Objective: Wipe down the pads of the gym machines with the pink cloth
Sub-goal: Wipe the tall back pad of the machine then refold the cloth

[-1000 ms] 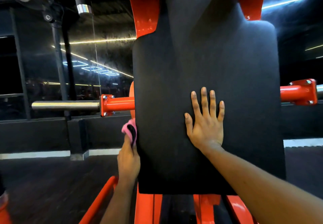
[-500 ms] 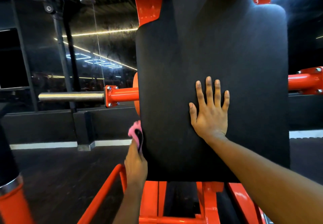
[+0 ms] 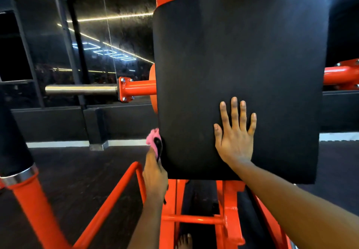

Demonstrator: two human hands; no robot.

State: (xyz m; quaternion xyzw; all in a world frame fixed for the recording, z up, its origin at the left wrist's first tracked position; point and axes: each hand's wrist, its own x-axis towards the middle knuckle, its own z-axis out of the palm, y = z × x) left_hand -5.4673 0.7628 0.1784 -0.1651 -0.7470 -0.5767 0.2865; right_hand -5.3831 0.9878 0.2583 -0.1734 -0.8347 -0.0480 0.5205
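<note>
A large black pad [image 3: 240, 64] on an orange gym machine fills the middle of the view. My right hand [image 3: 235, 134] lies flat on its lower middle, fingers straight and spread. My left hand [image 3: 154, 173] grips the pink cloth [image 3: 152, 139] and holds it against the pad's lower left edge. Most of the cloth is hidden behind my fingers and the pad's edge.
An orange arm with a steel weight peg [image 3: 81, 89] sticks out to the left of the pad, and another orange arm [image 3: 340, 75] to the right. Orange frame tubes [image 3: 108, 206] run below. A bare foot [image 3: 183, 241] shows at the bottom. Dark floor and wall lie behind.
My left hand slid the cloth down the pad's left edge. My right hand stayed flat on the pad. The view tilted down, showing more of the orange frame.
</note>
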